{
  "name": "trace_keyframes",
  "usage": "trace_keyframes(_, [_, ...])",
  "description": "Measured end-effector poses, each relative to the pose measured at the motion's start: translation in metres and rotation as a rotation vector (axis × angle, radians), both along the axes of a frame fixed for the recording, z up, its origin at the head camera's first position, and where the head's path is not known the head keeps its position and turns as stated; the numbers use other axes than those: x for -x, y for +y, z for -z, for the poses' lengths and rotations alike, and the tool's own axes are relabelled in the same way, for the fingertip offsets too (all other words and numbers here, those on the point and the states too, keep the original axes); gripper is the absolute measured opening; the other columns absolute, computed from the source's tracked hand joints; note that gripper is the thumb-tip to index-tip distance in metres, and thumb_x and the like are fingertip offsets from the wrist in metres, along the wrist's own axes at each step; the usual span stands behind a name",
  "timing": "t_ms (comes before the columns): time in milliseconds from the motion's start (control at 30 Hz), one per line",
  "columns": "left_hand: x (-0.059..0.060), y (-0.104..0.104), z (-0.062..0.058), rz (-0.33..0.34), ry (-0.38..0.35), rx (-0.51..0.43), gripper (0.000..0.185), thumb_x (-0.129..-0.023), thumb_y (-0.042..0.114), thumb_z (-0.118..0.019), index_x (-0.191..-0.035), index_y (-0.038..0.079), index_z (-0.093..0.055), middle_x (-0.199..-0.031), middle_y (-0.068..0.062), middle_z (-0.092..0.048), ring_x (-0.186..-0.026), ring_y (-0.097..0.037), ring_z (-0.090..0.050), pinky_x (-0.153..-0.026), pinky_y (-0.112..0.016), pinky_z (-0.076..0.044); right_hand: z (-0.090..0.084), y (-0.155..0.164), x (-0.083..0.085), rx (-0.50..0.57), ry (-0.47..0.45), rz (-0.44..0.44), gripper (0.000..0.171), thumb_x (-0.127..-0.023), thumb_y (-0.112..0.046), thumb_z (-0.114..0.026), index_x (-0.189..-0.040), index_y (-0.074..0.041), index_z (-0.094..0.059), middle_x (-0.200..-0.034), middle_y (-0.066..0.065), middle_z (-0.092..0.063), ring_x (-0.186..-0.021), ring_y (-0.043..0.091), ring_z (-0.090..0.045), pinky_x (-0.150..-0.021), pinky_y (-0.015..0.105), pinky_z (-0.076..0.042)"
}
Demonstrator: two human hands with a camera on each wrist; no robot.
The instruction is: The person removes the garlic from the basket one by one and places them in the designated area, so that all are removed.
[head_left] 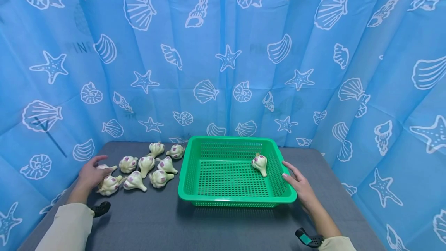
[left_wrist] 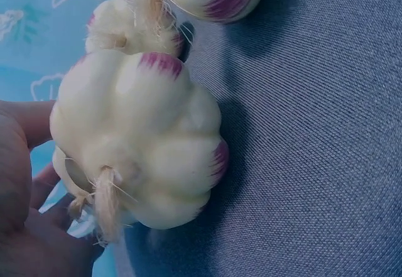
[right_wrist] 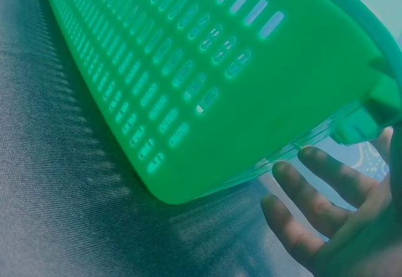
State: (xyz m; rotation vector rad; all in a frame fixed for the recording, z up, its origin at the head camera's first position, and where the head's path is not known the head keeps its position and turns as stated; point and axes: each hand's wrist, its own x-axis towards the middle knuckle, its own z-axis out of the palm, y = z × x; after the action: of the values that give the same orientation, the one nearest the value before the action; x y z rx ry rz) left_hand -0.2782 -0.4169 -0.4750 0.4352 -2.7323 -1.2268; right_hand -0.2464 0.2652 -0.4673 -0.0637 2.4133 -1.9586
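The left hand (head_left: 91, 174) rests over the near end of a cluster of garlic bulbs (head_left: 146, 164), its fingers loosely spread around one bulb (left_wrist: 141, 145) at the cluster's left edge; the wrist view shows that bulb lying on the grey surface (head_left: 163, 220) just in front of the palm, touched at most but not clearly gripped. The right hand (head_left: 299, 187) lies with straight, relaxed fingers against the right rim of the green basket (head_left: 195, 200), steadying it and holding nothing.

Outward from the left hand, about nine bulbs lie close together on the surface, some touching, just left of the basket. Inside the basket there is a single bulb (head_left: 260, 163), on its side near the far right corner (the rest of the mesh floor shows bare).

By my judgement the moving of garlic into the basket has barely begun: one bulb is in, and the whole cluster is left outside.
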Motion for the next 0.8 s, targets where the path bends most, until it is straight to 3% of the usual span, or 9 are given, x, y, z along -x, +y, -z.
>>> trace_keyframes(167, [-0.002,0.002,-0.006,-0.002,0.028,0.01,0.058,-0.095,0.017,-0.059,-0.145,-0.003,-0.036,-0.148,-0.038,-0.02,-0.13,-0.058,-0.024,-0.095,-0.068,-0.032,0.001,0.001,0.0,0.01,0.003,-0.009,0.059,-0.103,-0.03,-0.05,-0.154,-0.013,-0.025,-0.15,0.027,-0.032,-0.104,0.013,-0.062,-0.073,0.031,-0.055])
trace_keyframes(333, [-0.005,0.005,-0.015,-0.01,0.071,0.001,0.055,-0.097,0.016,-0.057,-0.144,-0.003,-0.037,-0.15,-0.036,-0.02,-0.131,-0.055,-0.025,-0.093,-0.066,-0.034,0.0,0.001,-0.001,0.023,0.012,-0.011,0.058,-0.103,-0.028,-0.05,-0.154,-0.013,-0.027,-0.148,0.027,-0.034,-0.102,0.016,-0.064,-0.073,0.032,-0.055])
trace_keyframes(567, [-0.008,0.015,-0.03,-0.007,0.201,0.045,0.049,-0.098,0.021,-0.057,-0.14,-0.004,-0.045,-0.146,-0.034,-0.029,-0.134,-0.055,-0.022,-0.098,-0.069,-0.026,-0.001,0.0,-0.002,0.021,0.004,-0.012,0.059,-0.104,-0.03,-0.049,-0.154,-0.013,-0.025,-0.147,0.029,-0.035,-0.1,0.019,-0.065,-0.072,0.032,-0.056])
trace_keyframes(800, [-0.009,0.035,-0.047,0.02,0.323,0.055,0.045,-0.099,0.02,-0.058,-0.136,-0.003,-0.05,-0.146,-0.031,-0.035,-0.134,-0.052,-0.027,-0.101,-0.067,-0.026,-0.001,0.001,-0.002,0.025,-0.009,-0.011,0.059,-0.104,-0.029,-0.048,-0.155,-0.012,-0.024,-0.148,0.029,-0.035,-0.1,0.02,-0.066,-0.071,0.032,-0.056])
